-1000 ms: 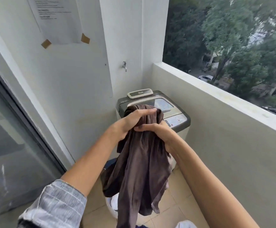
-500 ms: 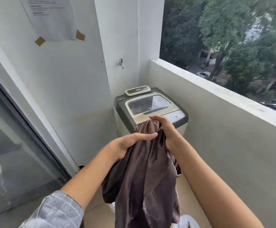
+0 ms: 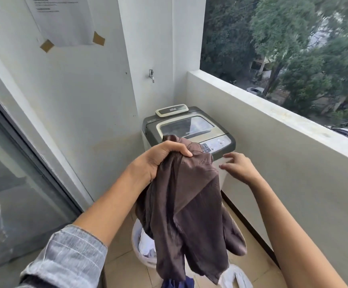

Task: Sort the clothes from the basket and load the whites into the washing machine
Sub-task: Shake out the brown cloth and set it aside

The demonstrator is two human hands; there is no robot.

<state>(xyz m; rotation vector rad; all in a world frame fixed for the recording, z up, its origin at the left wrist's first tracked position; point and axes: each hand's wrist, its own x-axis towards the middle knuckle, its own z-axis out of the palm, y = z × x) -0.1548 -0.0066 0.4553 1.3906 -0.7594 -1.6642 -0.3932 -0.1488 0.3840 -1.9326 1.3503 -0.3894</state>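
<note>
My left hand point(image 3: 160, 157) grips the top of a dark brown garment point(image 3: 189, 215) that hangs down over the white laundry basket point(image 3: 136, 244). White clothes point(image 3: 146, 246) show inside the basket. My right hand point(image 3: 238, 166) is off the garment, fingers spread, just to its right in front of the washing machine point(image 3: 189, 127). The top-loading machine stands in the balcony corner with its glass lid down.
A white piece of cloth point(image 3: 236, 276) and a dark blue one point(image 3: 179, 282) lie low by the basket. A balcony parapet point(image 3: 272, 113) runs along the right, a sliding glass door point(image 3: 13, 194) on the left. A tap point(image 3: 151, 74) is on the wall above the machine.
My right hand has let go of the brown garment and moved out to the right. My left hand now holds it alone. The view has tilted down, showing the basket.
</note>
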